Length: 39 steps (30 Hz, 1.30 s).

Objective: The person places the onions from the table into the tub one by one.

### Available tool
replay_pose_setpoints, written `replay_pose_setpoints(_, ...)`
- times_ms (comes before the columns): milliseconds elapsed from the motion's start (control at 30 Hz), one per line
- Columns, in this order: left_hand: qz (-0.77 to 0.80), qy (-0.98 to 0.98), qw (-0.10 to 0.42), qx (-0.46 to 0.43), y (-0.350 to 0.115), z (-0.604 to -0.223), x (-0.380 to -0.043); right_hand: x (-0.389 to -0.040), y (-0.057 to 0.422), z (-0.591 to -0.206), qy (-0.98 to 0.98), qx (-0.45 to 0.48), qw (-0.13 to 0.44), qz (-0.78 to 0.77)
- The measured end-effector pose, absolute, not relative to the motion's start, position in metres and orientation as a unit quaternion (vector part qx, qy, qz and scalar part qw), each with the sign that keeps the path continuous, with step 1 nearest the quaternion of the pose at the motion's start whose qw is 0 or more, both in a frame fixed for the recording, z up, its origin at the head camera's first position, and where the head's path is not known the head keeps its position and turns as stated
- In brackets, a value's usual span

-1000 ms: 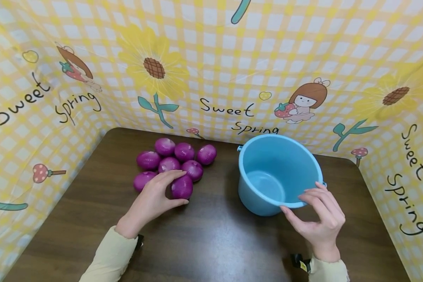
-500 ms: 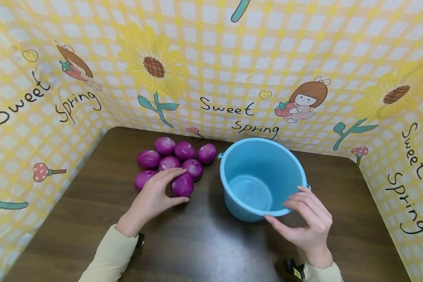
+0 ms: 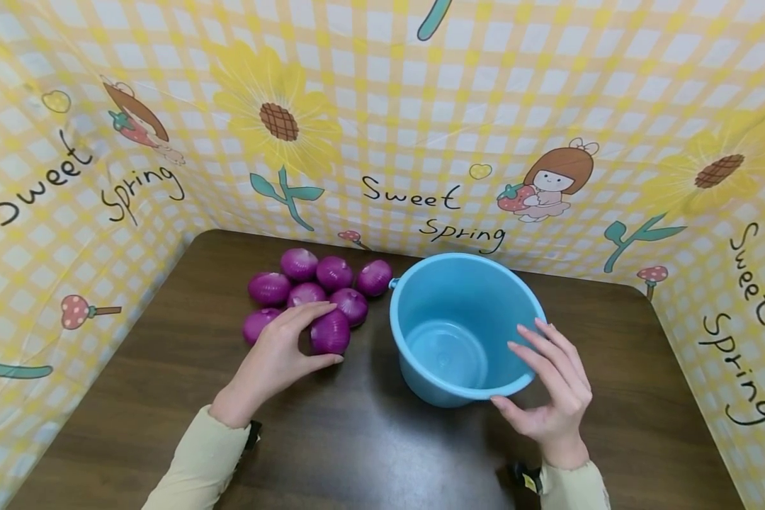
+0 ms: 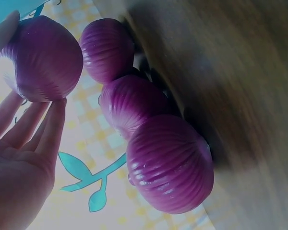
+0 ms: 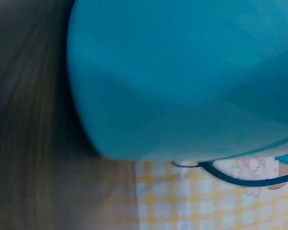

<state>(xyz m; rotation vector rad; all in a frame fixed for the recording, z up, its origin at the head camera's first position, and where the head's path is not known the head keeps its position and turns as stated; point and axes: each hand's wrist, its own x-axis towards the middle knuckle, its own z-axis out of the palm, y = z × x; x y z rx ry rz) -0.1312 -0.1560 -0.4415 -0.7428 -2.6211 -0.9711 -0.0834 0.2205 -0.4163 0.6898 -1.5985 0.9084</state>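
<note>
My left hand (image 3: pixel 280 346) holds a red onion (image 3: pixel 330 333) between thumb and fingers, at the front right of a cluster of purple onions. In the left wrist view the fingertips meet the side of the held onion (image 4: pixel 48 60); more onions (image 4: pixel 170 163) sit beside it. To the right stands a light blue bucket (image 3: pixel 430 379), upright, nothing inside it. At its front right rim is my right hand (image 3: pixel 557 386), thumb by the outer edge, fingers spread and fairly straight over the opening. The bucket's wall (image 5: pixel 182 81) fills most of the right wrist view, with no fingers showing.
The other onions (image 3: pixel 270 289) lie close together at the back left of the dark wooden table (image 3: pixel 382 453). A yellow checked cloth (image 3: pixel 395 127) rises around the back and sides. The bucket's handle (image 5: pixel 249 182) hangs along its far side.
The bucket has slid left and slightly toward me with my right hand at its rim, ending nearer the onions. The right fingers have straightened and lifted. My left hand has stayed around its onion.
</note>
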Motion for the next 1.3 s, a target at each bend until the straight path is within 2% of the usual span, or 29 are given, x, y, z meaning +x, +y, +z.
replay_pose_setpoints(267,-0.340,-0.899,0.130,-0.242,-0.155,-0.437,-0.131,-0.097,0.217,-0.427,-0.662,0.277,0.574,0.394)
replay_pose_setpoints(633,-0.378,-0.881,0.161,-0.237,-0.147,-0.422,-0.138,-0.098,0.211,-0.428,-0.646,0.255,0.592,0.409)
replay_pose_setpoints(1000,-0.435,-0.847,0.204,-0.226,-0.137,-0.407,-0.139,-0.096,0.212,-0.424,-0.648,0.245,0.591,0.414)
replay_pose_setpoints(1300,-0.469,-0.824,0.214,-0.236,-0.123,-0.389,-0.137,-0.096,0.211,-0.424,-0.651,0.245,0.586,0.416)
